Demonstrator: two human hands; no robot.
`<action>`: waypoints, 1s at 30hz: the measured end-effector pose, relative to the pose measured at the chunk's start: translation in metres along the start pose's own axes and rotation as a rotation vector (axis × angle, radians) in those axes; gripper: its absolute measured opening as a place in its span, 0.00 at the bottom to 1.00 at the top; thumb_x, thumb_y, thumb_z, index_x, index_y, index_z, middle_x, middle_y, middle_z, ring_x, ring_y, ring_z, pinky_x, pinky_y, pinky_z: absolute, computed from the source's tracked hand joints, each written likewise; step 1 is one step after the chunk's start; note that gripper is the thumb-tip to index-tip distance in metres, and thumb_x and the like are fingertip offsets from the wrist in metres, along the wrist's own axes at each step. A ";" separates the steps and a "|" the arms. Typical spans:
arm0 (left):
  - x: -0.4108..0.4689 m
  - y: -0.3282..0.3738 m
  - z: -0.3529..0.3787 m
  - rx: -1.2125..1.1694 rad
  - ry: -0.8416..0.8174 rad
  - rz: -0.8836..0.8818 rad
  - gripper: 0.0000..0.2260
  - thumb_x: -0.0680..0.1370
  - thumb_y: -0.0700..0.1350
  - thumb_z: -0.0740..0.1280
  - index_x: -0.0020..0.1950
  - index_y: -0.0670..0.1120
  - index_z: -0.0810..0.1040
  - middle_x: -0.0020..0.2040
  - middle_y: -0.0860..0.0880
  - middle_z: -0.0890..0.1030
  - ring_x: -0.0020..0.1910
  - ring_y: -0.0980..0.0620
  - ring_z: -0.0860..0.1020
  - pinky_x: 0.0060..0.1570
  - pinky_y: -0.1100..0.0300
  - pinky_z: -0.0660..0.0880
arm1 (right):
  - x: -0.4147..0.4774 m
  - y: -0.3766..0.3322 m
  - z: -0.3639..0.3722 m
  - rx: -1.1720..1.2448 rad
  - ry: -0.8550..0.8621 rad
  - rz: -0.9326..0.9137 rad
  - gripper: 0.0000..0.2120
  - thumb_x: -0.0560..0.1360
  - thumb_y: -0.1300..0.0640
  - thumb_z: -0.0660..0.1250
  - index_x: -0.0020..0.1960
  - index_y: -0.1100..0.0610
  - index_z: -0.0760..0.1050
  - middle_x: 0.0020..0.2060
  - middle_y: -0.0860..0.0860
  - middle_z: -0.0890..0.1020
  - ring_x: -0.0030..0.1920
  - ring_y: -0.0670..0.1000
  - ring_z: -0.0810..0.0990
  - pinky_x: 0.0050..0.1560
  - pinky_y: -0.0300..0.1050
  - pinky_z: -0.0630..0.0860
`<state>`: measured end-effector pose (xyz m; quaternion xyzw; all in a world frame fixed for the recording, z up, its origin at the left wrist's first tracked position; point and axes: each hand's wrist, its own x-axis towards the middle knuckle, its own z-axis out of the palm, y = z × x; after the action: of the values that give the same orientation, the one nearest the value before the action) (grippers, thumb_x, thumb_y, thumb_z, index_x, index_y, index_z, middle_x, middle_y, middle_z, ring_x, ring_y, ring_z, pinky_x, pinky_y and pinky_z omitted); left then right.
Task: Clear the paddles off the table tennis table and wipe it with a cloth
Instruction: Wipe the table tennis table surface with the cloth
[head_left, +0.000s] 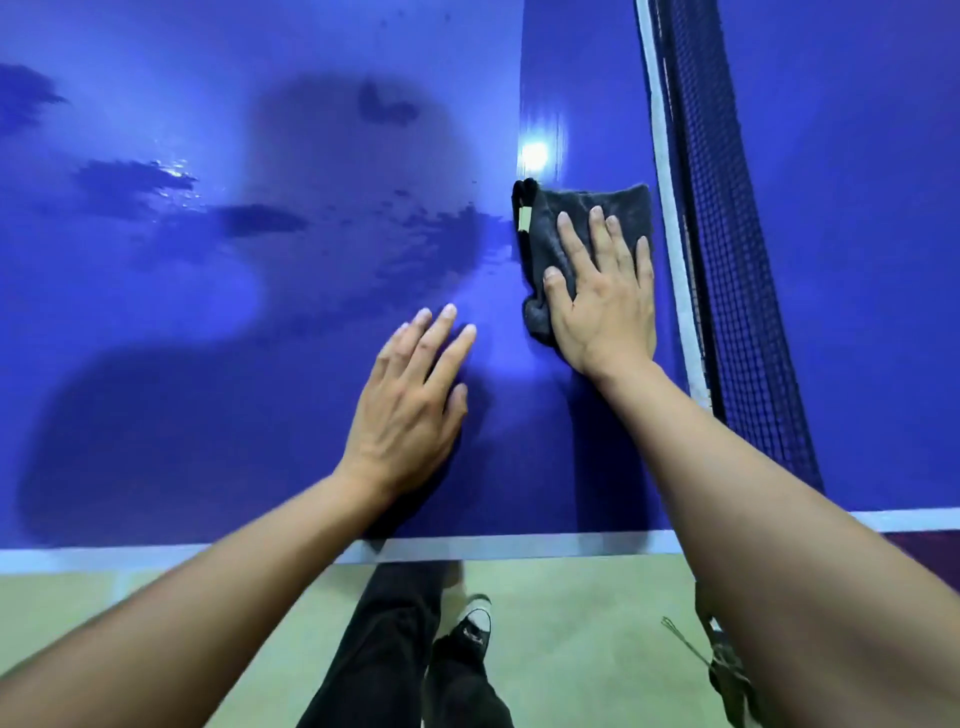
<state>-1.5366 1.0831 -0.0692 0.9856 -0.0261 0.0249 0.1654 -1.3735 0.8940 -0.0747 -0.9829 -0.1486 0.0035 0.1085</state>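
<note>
The right hand (605, 306) lies flat, fingers straight and spread, pressing the dark grey cloth (587, 234) onto the blue table (208, 415) just beside the net (727, 260). The cloth's small tan tag (524, 218) shows no legible writing. The left hand (410, 410) rests flat, fingers straight, on bare tabletop nearby.

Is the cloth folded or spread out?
Folded: the cloth shows thick stacked layers along its left edge, a compact pad under the flat right hand.
</note>
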 end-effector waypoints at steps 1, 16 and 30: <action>-0.028 0.007 0.002 0.010 0.001 -0.018 0.24 0.82 0.46 0.58 0.78 0.43 0.68 0.80 0.42 0.64 0.79 0.39 0.62 0.78 0.44 0.59 | -0.018 0.000 0.000 0.006 0.007 -0.007 0.30 0.82 0.41 0.48 0.82 0.45 0.55 0.82 0.52 0.57 0.82 0.50 0.51 0.81 0.58 0.44; -0.129 0.024 -0.008 0.043 -0.044 -0.231 0.25 0.80 0.48 0.56 0.76 0.45 0.71 0.78 0.43 0.68 0.76 0.40 0.67 0.74 0.48 0.59 | -0.216 -0.062 0.004 0.015 0.019 -0.035 0.30 0.81 0.43 0.57 0.82 0.45 0.58 0.81 0.55 0.61 0.82 0.54 0.54 0.80 0.62 0.50; 0.004 -0.072 -0.044 0.025 0.163 -0.146 0.17 0.77 0.42 0.61 0.63 0.42 0.79 0.66 0.43 0.77 0.62 0.42 0.74 0.63 0.49 0.68 | -0.021 -0.094 0.027 -0.053 0.068 -0.013 0.29 0.82 0.42 0.53 0.82 0.44 0.56 0.81 0.54 0.59 0.82 0.53 0.53 0.80 0.60 0.48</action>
<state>-1.5304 1.1651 -0.0510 0.9815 0.0595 0.0930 0.1562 -1.4216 0.9811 -0.0815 -0.9840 -0.1510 -0.0344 0.0877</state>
